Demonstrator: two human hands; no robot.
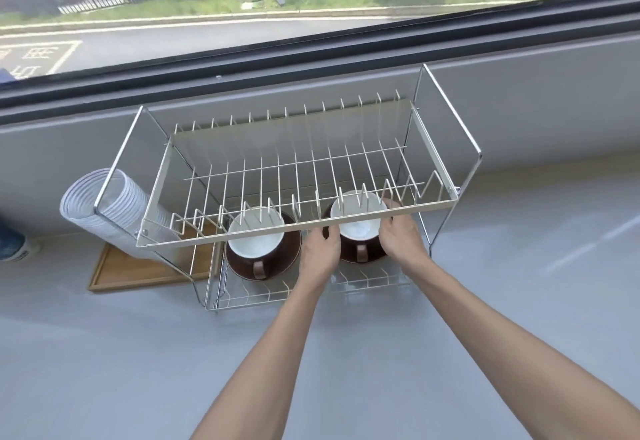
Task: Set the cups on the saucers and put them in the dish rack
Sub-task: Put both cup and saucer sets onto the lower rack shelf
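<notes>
A two-tier wire dish rack [433, 162] stands on a grey counter below a window. On its lower tier sit two brown cups with white insides, each on a brown saucer. The left cup [256, 244] rests on its saucer [287, 252] with its handle toward me. The right cup [358, 228] sits on the right saucer [377, 252], partly hidden by the upper tier's front bar. My left hand [320, 254] grips the right saucer's left edge. On its right edge my right hand [401, 235] does the same.
A wooden tray [138, 273] lies on the counter left of the rack, partly under it. A stack of white paper cups [104, 204] lies on its side over the tray. A blue and white object [14, 244] sits at the far left edge.
</notes>
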